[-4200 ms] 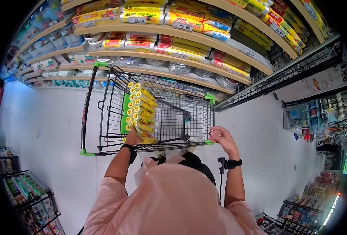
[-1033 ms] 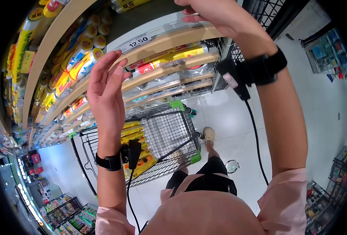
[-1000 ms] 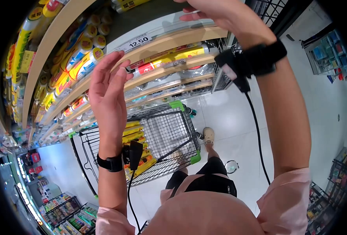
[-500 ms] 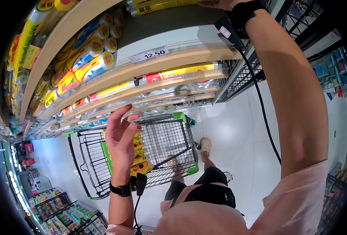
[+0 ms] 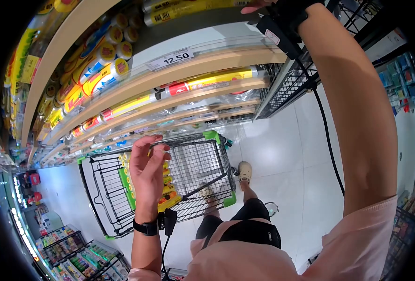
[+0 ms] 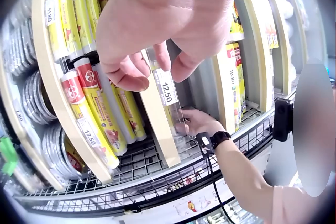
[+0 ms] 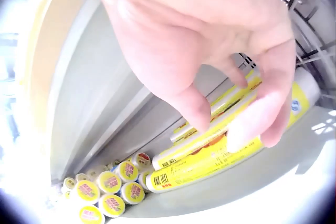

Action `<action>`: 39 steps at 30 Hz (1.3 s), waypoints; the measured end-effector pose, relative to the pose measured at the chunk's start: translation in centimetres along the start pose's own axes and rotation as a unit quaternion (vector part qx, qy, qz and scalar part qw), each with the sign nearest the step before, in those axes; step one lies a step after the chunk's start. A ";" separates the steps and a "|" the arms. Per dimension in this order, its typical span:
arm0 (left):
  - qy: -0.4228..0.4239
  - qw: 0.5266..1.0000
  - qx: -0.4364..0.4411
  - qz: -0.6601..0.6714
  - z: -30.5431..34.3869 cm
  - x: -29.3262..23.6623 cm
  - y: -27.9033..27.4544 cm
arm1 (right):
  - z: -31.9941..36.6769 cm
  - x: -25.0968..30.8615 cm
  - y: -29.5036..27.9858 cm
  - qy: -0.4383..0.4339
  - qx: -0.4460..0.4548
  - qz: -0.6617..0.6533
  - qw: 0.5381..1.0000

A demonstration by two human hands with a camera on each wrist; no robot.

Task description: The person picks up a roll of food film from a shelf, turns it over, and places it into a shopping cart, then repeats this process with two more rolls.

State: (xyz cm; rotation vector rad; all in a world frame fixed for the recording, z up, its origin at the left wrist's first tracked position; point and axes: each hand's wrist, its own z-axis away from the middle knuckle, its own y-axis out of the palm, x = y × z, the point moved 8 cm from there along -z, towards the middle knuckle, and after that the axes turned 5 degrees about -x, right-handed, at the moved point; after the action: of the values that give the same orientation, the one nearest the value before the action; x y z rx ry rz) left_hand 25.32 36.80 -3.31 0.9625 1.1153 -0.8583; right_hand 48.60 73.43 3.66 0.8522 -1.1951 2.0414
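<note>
Beside the end of a yellow-wrapped roll [image 5: 179,16] on the shelf priced 12.50, my right hand [image 5: 258,5] reaches in. In the right wrist view its bent fingers [image 7: 270,111] overlap the front roll [image 7: 205,166], and the thumb stands apart over the rolls behind. My left hand [image 5: 146,164] hangs loosely curled above the shopping cart [image 5: 211,136], holding nothing. In the left wrist view it appears in front of the price label [image 6: 167,86]. Several yellow rolls [image 5: 171,201] lie in the cart, partly hidden by the left hand.
Wooden shelf edges [image 5: 207,57] run across in front of me. Other rolls with round yellow ends [image 5: 120,67] sit on the left of this shelf. A wire mesh panel [image 5: 282,89] closes its right end. Pale tiled floor [image 5: 277,140] shows right of the cart.
From above the cart's far end, my right hand has gone up and deep onto the shelf. The left hand has come down from the shelf edge. The shelf rolls have shifted slightly forward.
</note>
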 end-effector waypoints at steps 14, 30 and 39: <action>0.000 0.999 0.006 0.034 2.0 0.3 -0.3 | 5.8 2.6 3.3 -0.154 0.006 0.521 0.839; 0.000 0.997 0.004 0.077 4.5 -1.7 -1.9 | 12.8 3.7 2.4 -0.232 -0.173 0.404 0.868; 0.024 0.999 -0.025 0.007 5.7 -4.4 -0.3 | 21.5 2.4 1.9 -0.334 -0.210 0.256 0.882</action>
State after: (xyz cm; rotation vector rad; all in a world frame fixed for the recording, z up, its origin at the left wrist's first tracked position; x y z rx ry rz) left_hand 25.87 31.75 1.78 0.9520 1.1645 -0.7951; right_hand 50.41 53.86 12.79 1.1442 -2.3594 1.7629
